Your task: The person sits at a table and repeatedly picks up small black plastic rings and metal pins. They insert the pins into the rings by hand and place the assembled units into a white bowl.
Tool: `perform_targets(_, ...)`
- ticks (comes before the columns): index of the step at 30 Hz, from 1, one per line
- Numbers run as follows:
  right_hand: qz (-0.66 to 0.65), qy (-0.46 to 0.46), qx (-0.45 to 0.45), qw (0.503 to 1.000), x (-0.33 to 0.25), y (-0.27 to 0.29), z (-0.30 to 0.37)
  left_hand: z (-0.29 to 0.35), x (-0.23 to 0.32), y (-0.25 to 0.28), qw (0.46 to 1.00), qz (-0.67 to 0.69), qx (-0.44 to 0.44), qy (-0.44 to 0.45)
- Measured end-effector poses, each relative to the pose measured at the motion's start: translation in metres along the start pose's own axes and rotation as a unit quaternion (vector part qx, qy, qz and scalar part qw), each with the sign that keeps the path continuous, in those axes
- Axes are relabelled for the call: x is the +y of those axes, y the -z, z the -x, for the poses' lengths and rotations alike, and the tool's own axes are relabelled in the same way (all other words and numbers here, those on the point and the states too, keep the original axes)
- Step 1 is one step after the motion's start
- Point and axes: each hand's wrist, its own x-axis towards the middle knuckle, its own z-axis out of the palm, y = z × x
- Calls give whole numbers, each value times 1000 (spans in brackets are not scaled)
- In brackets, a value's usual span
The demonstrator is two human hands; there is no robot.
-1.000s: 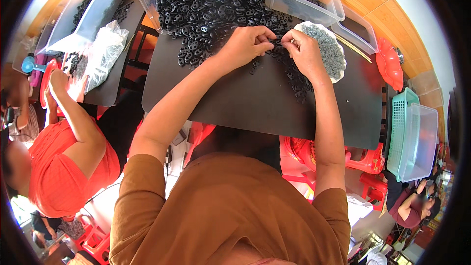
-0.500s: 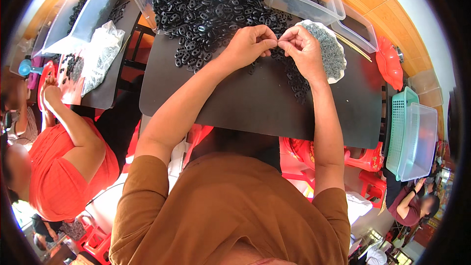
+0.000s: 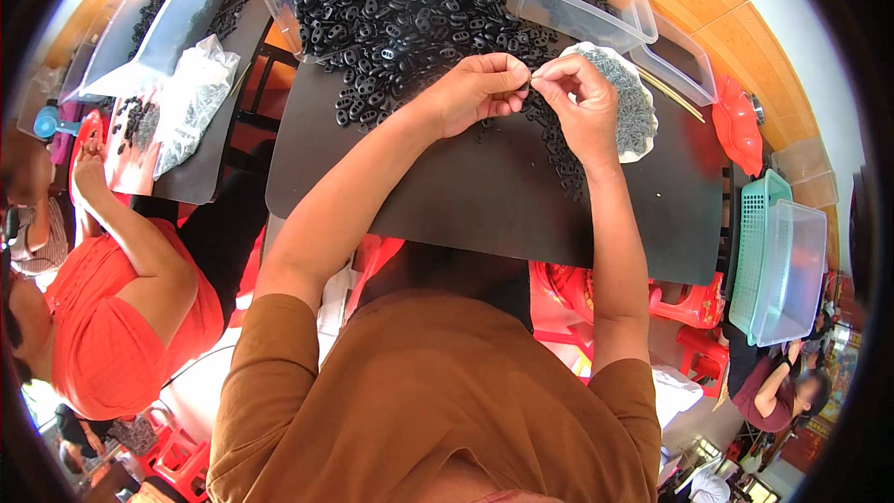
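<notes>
Above the dark table, my two hands meet fingertip to fingertip. My left hand pinches a small dark piece between thumb and forefinger; its exact shape is too small to make out. Thumb and forefinger of my right hand are pressed together right against it, and whatever they hold is hidden. Beyond my left hand spreads a large heap of black oval pieces with two holes. Small black parts lie in a strip below my right hand. A white scalloped dish of small grey parts sits beside that hand.
Clear plastic bins stand at the back, with thin sticks near them. A red dish and a green basket are at the right. At left, a person in red sits by another table holding a plastic bag.
My hands have stayed together, shifting slightly. The right hand has turned a little and its pinch has moved slightly right. A dark piece now shows at the left fingertips.
</notes>
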Motion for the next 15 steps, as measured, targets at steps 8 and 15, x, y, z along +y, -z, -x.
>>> perform_targets(8,63,2,-2,998,-4,-4,-1,0,-4,-8,972,-183,89,-116)
perform_targets(15,-65,-187,-21,980,-5,-4,-4,2,-2,-12,931,-290,152,-164)
